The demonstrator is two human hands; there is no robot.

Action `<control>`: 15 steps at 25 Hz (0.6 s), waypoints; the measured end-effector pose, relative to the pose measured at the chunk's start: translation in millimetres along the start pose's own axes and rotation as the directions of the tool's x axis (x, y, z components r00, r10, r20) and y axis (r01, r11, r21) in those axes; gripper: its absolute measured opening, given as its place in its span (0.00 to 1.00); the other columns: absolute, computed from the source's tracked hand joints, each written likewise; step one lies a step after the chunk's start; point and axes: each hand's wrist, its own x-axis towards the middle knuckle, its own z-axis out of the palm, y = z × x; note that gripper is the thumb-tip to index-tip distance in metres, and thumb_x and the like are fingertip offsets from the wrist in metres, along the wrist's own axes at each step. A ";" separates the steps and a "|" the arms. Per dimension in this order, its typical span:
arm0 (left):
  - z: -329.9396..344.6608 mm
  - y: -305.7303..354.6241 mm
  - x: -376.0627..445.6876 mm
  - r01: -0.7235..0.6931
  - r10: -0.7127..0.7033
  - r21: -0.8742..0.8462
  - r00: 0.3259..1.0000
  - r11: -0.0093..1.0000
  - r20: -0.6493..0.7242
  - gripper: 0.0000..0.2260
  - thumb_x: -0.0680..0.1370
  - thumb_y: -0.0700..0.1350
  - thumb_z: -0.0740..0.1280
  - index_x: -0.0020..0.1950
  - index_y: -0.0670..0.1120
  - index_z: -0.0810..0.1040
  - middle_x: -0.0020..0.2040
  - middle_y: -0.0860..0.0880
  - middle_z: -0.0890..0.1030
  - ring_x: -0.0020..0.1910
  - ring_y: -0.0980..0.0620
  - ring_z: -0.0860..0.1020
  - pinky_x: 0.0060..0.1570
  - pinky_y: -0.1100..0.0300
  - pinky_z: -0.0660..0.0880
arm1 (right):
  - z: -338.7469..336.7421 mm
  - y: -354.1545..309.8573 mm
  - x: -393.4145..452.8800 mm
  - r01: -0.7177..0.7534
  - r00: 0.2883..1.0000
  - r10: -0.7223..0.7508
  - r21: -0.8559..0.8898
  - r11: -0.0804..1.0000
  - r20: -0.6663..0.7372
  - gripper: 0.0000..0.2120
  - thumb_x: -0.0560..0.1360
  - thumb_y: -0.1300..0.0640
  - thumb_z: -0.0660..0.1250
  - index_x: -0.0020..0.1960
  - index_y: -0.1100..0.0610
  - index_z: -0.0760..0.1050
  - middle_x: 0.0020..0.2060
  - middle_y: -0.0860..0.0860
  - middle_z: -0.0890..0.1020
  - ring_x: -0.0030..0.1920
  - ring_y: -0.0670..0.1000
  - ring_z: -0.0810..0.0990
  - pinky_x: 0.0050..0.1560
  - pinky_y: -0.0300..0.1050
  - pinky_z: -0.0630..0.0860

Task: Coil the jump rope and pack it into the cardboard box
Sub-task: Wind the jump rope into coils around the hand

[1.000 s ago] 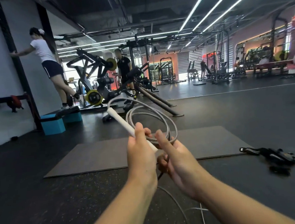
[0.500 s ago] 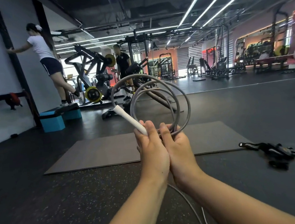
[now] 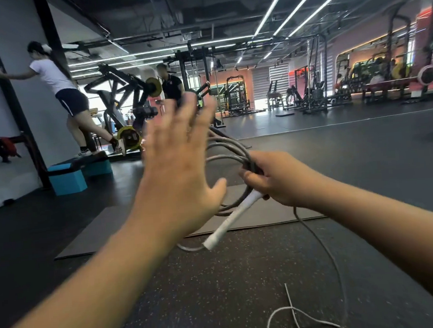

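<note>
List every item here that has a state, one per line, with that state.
left hand: open, fingers spread, holding nothing
right hand: closed around the gathered loops
jump rope: partly coiled, several loops held up, the rest trailing loose on the floor
white handle: hanging tilted below the right hand, tip pointing down-left
grey mat: lying flat on the floor

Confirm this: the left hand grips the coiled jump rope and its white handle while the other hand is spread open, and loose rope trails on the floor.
Wrong hand. In the head view the right hand grips the coiled jump rope and its white handle; the left hand is spread open. Loose rope does trail on the floor.
</note>
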 end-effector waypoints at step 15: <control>26.8 -21.9 18.1 0.629 0.042 -0.571 0.652 0.528 0.757 0.08 0.75 0.37 0.73 0.52 0.43 0.78 0.26 0.53 0.68 0.22 0.55 0.60 0.22 0.63 0.57 | -17.7 -17.3 -7.4 0.187 0.981 -0.180 -0.107 0.977 0.069 0.13 0.72 0.49 0.73 0.34 0.44 0.71 0.29 0.45 0.75 0.31 0.46 0.72 0.32 0.41 0.68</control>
